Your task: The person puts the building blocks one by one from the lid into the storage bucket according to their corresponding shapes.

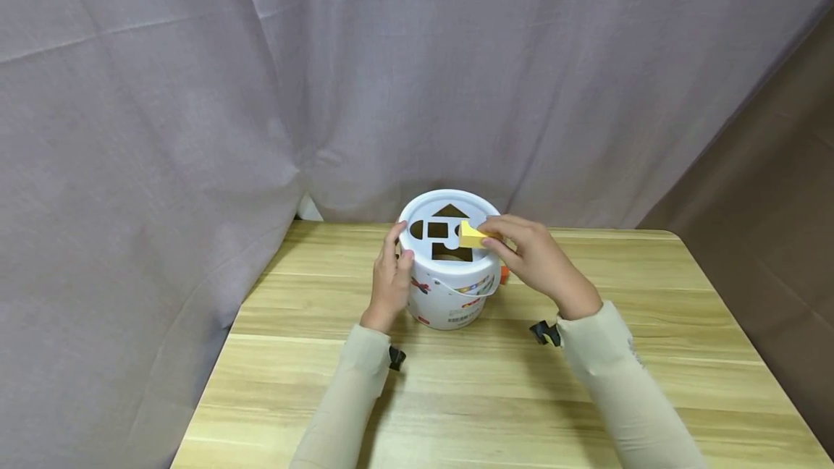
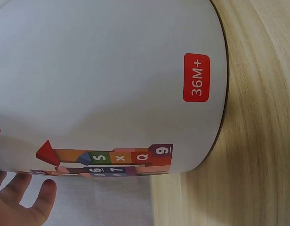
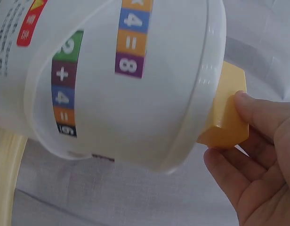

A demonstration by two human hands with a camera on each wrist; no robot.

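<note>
A white toy bucket [image 1: 449, 295] stands on the wooden table [image 1: 651, 353], its lid [image 1: 423, 212] cut with shape holes. My left hand [image 1: 391, 277] rests against the bucket's left side, fingers curled round the rim. My right hand [image 1: 531, 255] pinches a yellow block [image 1: 470, 236] over the lid's right part. The right wrist view shows the yellow block [image 3: 227, 110] against the lid's edge, held by fingertips [image 3: 258, 110]. The left wrist view shows the bucket's wall [image 2: 102, 80] close up, with fingertips [image 2: 27, 200] at the lower left.
A grey curtain [image 1: 195, 93] hangs behind and to the left of the table. A brown wall [image 1: 769, 187] lies on the right. Something orange [image 1: 504, 275] peeks from behind the bucket's right side. Bare tabletop lies in front of the bucket.
</note>
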